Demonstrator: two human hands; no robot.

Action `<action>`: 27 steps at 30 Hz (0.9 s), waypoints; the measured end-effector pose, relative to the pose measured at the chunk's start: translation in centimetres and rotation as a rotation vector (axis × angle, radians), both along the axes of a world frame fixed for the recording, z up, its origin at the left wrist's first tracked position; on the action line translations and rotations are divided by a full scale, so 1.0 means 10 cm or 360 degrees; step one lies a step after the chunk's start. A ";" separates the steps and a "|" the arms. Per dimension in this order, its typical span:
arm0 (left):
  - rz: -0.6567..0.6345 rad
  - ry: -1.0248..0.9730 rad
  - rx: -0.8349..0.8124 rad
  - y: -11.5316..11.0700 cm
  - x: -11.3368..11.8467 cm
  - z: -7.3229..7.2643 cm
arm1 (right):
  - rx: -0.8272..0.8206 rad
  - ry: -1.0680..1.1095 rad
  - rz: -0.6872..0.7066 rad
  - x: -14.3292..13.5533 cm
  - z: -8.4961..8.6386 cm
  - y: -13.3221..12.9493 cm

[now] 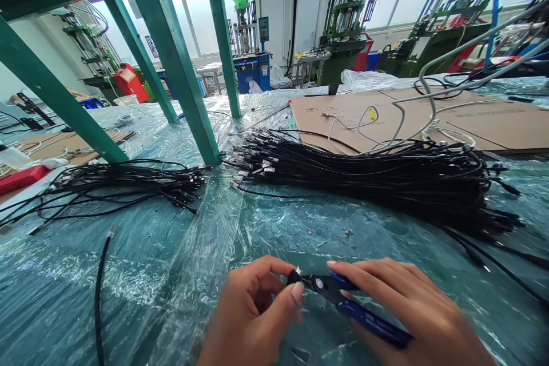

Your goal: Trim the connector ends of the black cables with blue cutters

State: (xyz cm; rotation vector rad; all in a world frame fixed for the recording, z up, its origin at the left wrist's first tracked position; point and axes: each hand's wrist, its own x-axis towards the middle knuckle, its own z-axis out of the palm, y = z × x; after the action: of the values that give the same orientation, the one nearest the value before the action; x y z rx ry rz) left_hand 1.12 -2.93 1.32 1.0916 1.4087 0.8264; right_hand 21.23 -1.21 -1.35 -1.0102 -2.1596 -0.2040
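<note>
Between thumb and forefinger, my left hand (255,309) pinches the end of a black cable (293,278) with a small shiny metal tip. My right hand (403,303) is closed around blue-handled flush cutters (371,320), whose dark jaws meet the cable end at my left fingertips. Whether the jaws are closed on it I cannot tell. The rest of the held cable is hidden by my left hand. Beyond both hands lies a large bundle of black cables (364,177), many with metal connectors at their left ends.
A smaller pile of black cables (141,183) lies at left, with a single cable (100,291) nearer me. Green metal posts (180,63) rise from the plastic-covered table (206,274). Flat cardboard (343,117) and looped pale cables (398,120) sit behind the bundle. Green machines (343,28) stand farther back.
</note>
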 end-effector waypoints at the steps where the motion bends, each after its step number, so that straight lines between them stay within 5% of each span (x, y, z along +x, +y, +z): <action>1: -0.0004 0.0029 0.0015 0.00 0.00 0.00 | -0.0019 -0.0010 0.0007 0.00 0.00 0.00; 22: -0.0146 0.0039 0.0020 0.02 -0.03 -0.02 | 0.0095 -0.0048 0.0018 0.01 -0.02 0.01; 27: -0.0051 0.0025 0.0024 0.00 -0.01 -0.01 | 0.0128 -0.0008 -0.0047 0.02 -0.03 0.02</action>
State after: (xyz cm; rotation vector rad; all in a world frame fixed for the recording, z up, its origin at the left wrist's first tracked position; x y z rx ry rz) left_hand 0.98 -2.89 1.24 1.1313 1.3968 0.8082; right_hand 21.45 -1.04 -1.68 -0.9971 -2.1247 -0.3049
